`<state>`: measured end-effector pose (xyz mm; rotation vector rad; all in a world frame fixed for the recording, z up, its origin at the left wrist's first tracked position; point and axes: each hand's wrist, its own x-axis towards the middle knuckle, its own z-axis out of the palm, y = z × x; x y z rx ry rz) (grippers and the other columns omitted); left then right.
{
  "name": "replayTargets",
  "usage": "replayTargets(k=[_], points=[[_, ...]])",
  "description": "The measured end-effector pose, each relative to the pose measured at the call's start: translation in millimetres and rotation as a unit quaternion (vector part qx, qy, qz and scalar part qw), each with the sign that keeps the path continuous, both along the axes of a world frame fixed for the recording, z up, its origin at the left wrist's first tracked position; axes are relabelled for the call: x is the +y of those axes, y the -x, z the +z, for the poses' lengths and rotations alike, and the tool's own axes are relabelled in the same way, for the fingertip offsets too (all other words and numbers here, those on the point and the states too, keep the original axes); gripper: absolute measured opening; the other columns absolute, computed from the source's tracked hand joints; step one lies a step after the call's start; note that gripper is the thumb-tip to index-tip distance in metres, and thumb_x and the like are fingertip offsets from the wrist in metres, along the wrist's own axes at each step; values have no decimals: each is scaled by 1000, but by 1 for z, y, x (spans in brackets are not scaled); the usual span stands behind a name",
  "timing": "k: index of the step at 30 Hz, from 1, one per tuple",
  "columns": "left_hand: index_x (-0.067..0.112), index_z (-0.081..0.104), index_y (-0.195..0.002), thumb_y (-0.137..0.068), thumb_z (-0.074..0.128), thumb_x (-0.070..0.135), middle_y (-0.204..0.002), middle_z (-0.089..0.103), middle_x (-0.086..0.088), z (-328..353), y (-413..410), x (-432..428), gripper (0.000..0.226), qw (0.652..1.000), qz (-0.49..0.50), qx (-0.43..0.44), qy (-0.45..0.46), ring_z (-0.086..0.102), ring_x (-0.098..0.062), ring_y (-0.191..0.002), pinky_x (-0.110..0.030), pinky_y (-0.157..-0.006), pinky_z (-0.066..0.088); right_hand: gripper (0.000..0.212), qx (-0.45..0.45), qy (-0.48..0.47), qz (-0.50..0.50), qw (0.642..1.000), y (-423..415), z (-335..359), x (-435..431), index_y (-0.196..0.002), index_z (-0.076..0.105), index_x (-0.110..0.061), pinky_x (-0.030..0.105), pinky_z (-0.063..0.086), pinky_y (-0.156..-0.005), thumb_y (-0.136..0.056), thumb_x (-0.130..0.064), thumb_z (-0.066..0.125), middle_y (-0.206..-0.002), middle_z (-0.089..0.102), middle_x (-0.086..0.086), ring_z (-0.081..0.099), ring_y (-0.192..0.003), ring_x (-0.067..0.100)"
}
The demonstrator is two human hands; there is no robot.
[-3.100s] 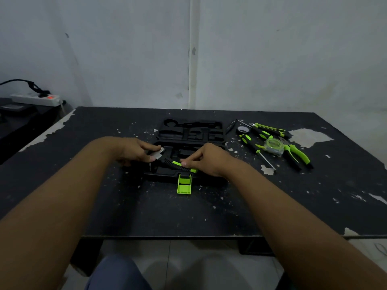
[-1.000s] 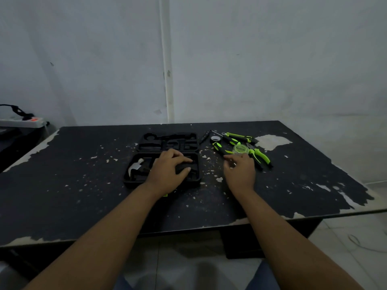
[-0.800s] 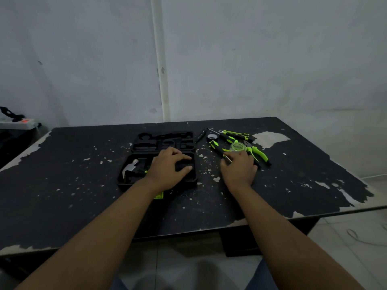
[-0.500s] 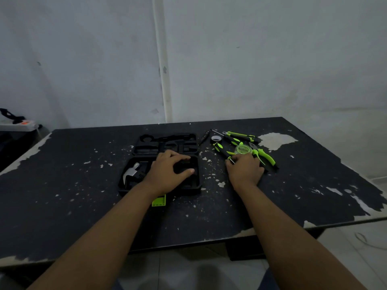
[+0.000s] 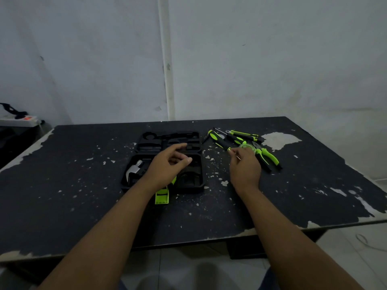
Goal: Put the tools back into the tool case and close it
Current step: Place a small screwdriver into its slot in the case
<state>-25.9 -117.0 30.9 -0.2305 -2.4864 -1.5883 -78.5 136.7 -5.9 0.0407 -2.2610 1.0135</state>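
The black tool case [image 5: 194, 181] lies open on the table, its green latch [image 5: 161, 197] pointing toward me. A hammer [image 5: 134, 169] rests in the near half, head at the left. My left hand [image 5: 167, 166] hovers over the case with fingers apart and nothing in it. My right hand [image 5: 244, 166] pinches the thin metal shaft of a black-and-green screwdriver [image 5: 219, 142], whose handle points away to the left. Beyond it lie a clear tape measure [image 5: 247, 147], pliers [image 5: 267, 156] and other green-handled tools [image 5: 243, 135].
The dark table [image 5: 83, 195] has chipped paint and a worn front edge. A white power strip [image 5: 18, 120] sits on a lower surface at the far left. A white wall stands close behind the table.
My left hand has lifted off the case and spread its fingers. My right hand has closed on the screwdriver's shaft and raised it slightly from the tool pile.
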Motion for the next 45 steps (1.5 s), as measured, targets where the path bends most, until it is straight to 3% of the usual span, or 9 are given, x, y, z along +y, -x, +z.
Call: replayTargets(k=[7,13,19,24,28,32,36,41,45], points=[[36,43,-155,-100,68,42,-104,79,11,4,-1,1,61,1000,-3,-17,-10,75,-8,-94,-20,-87,49,11,80,-28,191,978,-9,3,-8,-106,81,-17,12,43,-72,-97,-20,75,-87,62,-9,58,-79,2],[28,72,-115,-105,61,28,-100,80,6,2,3,-2,14,1000,-8,-5,-5,72,-8,-80,-15,-75,50,17,83,-19,232,969,-9,4,-8,-108,84,-19,14,40,-68,-91,-18,82,-80,57,-12,55,-71,7],[26,72,-113,-106,56,38,-102,79,9,6,2,0,21,999,6,-37,-9,67,-7,-81,-25,-79,52,15,24,43,238,970,-11,8,-6,-96,85,-22,15,45,-71,-82,-19,89,-78,67,-21,63,-74,2],[27,70,-110,-107,55,41,-82,72,7,5,2,-2,21,999,36,-15,4,63,4,-71,-9,-62,43,15,-37,101,258,960,-17,8,-14,-95,86,-18,18,51,-73,-80,-20,91,-80,74,-9,68,-77,7],[30,70,-112,-107,53,43,-80,68,6,-3,10,-11,22,995,90,-5,-53,61,-2,-71,-23,-73,48,12,-130,296,283,903,-20,25,-22,-97,84,-12,22,56,-69,-86,-15,86,-80,78,7,67,-68,9],[24,69,-114,-108,54,37,-77,66,7,-4,10,-16,21,987,104,6,-124,60,-5,-72,-28,-78,49,14,-170,480,330,795,-14,44,-28,-107,76,-1,26,60,-74,-96,-9,73,-83,74,9,66,-74,17],[25,67,-112,-102,66,31,-91,76,15,-4,11,-14,12,991,68,7,-112,67,-4,-83,-28,-83,52,23,-168,553,339,742,0,61,-36,-118,74,-4,27,57,-78,-105,-19,60,-82,66,3,62,-77,13],[23,71,-111,-94,79,23,-106,80,0,-10,12,-12,19,998,-8,-6,-59,74,-25,-105,-31,-89,59,30,-150,529,337,764,14,90,-56,-120,76,-13,30,48,-68,-111,-22,49,-68,52,-2,51,-67,13],[24,72,-111,-97,74,22,-109,80,2,-12,15,-17,14,995,-9,-7,-102,74,-11,-100,-34,-92,56,29,-143,465,358,797,17,107,-78,-118,79,-24,30,48,-65,-110,-24,51,-71,53,-2,50,-67,12]])
